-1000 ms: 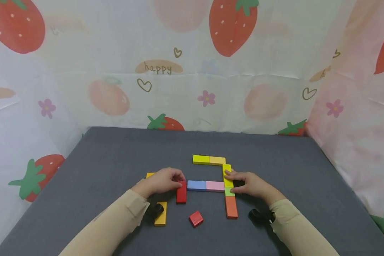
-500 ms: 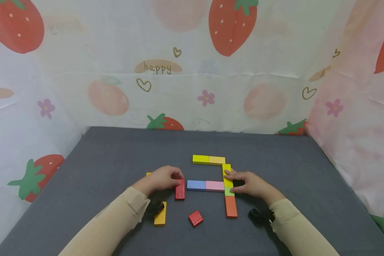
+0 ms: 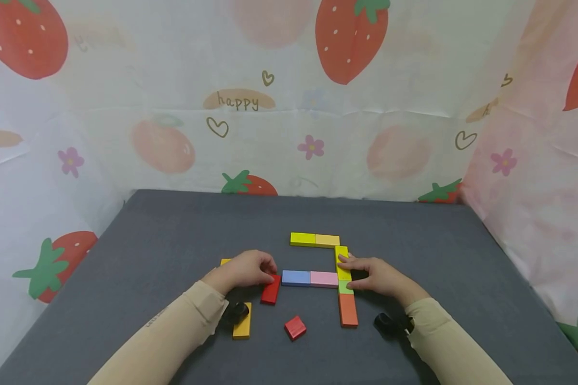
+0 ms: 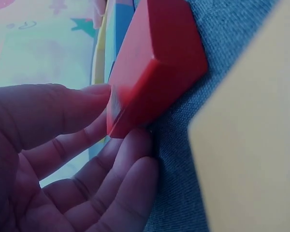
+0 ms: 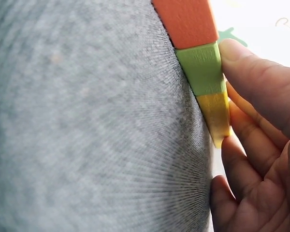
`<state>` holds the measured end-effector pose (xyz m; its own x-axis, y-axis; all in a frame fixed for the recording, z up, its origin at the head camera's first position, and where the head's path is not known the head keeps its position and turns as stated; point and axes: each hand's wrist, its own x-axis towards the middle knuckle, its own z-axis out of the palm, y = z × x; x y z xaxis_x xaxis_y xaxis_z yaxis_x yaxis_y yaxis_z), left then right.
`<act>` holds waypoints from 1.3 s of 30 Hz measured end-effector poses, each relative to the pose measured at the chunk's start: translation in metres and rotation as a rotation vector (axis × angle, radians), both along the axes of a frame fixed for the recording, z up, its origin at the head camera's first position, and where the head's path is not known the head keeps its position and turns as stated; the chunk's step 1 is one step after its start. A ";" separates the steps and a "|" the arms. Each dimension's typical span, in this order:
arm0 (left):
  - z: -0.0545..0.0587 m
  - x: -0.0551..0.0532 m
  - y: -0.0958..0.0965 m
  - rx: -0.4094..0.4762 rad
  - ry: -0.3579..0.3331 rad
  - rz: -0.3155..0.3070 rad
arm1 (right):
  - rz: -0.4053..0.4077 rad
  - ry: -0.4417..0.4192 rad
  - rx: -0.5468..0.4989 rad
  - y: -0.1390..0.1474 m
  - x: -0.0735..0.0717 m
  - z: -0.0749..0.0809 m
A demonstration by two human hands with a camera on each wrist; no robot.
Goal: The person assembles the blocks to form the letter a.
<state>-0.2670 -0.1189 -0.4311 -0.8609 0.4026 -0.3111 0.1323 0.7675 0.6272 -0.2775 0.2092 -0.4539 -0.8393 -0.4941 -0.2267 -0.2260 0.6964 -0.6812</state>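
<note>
My left hand (image 3: 248, 269) pinches the far end of a red rectangular block (image 3: 271, 290) between thumb and fingers; the block lies slanted, just left of a blue block (image 3: 296, 278). In the left wrist view the thumb touches one side of this red block (image 4: 159, 58), with fingers below it. The blue block adjoins a pink block (image 3: 324, 279), which meets a column at its right. My right hand (image 3: 384, 278) rests its fingertips on that column: the thumb at the green block (image 3: 345, 287), another finger on the yellow block (image 3: 342, 258). An orange-red block (image 3: 348, 310) continues the column nearer me.
Beyond the column lie a bright yellow block (image 3: 302, 239) and a pale yellow block (image 3: 327, 241), end to end. A small red block (image 3: 295, 328) sits in front. One amber block (image 3: 242, 327) lies under the left wrist; another (image 3: 225, 261) is mostly hidden behind the left hand.
The red block in my left hand lifted or slid slightly away and left, then came back nearer me. It was straight before and is slanted now. My right hand stays put.
</note>
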 end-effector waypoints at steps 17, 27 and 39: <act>-0.002 0.002 0.003 0.015 -0.041 0.033 | 0.008 -0.011 -0.021 0.001 -0.001 -0.001; -0.001 0.004 0.002 -0.009 -0.003 0.020 | -0.004 -0.016 -0.024 0.000 0.001 0.001; 0.006 0.019 0.006 0.001 0.116 -0.053 | 0.013 -0.020 -0.039 0.000 -0.001 0.000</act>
<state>-0.2477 -0.1132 -0.4254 -0.8684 0.4489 -0.2106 0.2443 0.7570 0.6061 -0.2784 0.2092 -0.4541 -0.8281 -0.5140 -0.2238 -0.2211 0.6663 -0.7121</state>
